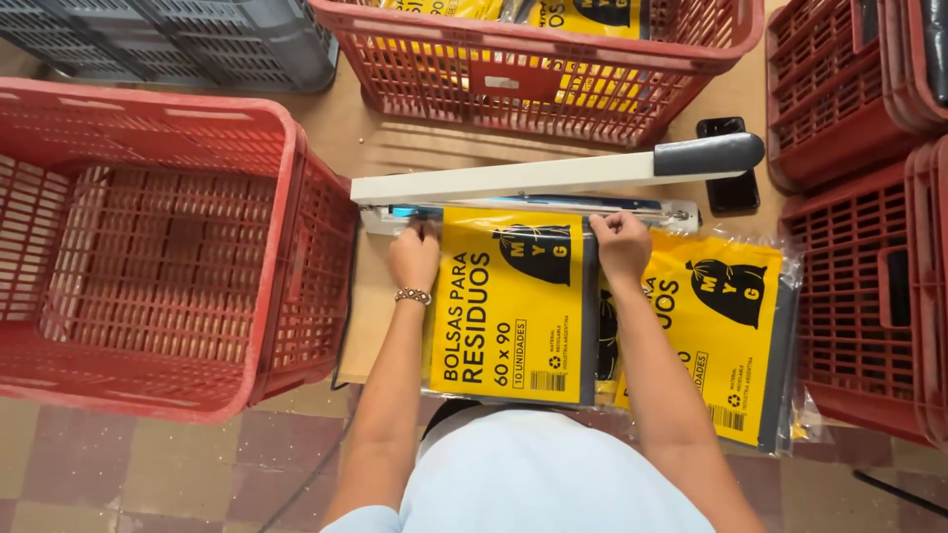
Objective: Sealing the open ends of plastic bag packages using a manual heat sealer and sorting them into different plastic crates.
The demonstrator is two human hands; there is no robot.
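both hands sit at the top edge of a yellow pack (509,306) of folded black bags in clear wrap, w/ black print on the label. left hand (414,257) pinches the pack's top-left corner, fingers curled down onto the film right at the sealer's blue strip; beaded bracelet (414,295) on that wrist. right hand (621,243) is closed on the top-right corner of the same pack, knuckles up, fingertips tucked under so can't see them.

the pack lies flat on the bench (341,128), its top edge pushed up against the base of a cream heat sealer (533,212). sealer arm (513,180) is raised, angled up to the right, w/ a grey handle (709,154) at the far end.

a second yellow pack (716,326) lies just right of the first, partly under the right forearm, tilted a bit.

red crate (148,247) stands left of the bench, nothing showing inside. another red crate (538,69) behind the sealer holds more yellow packs. stacked red crates (859,237) at right. dark phone (731,173) lies on the bench nr the handle. grey crate (178,39) top left. checkered tile floor (128,474) below.
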